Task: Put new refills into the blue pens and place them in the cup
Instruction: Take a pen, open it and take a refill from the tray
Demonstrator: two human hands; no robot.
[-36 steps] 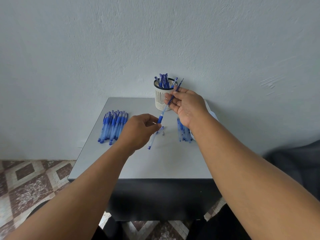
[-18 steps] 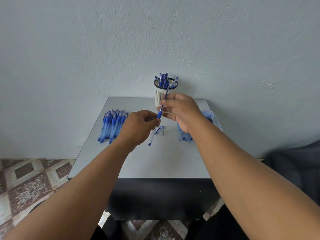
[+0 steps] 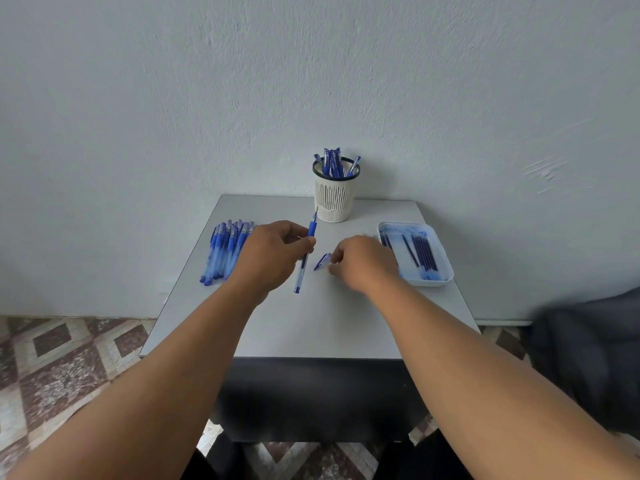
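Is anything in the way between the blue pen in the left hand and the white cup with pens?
Nothing visible blocks it. The left hand holds the blue pen just in front of the white slotted cup, with only bare grey table between. The blue cap lies beside it.

Soft, even, cool daylight fills the scene without glare; shadows under the hands on the table (image 3: 311, 323) are faint; wide-angle distortion bends the edges; the dark shape at right (image 3: 588, 358) is blurred.
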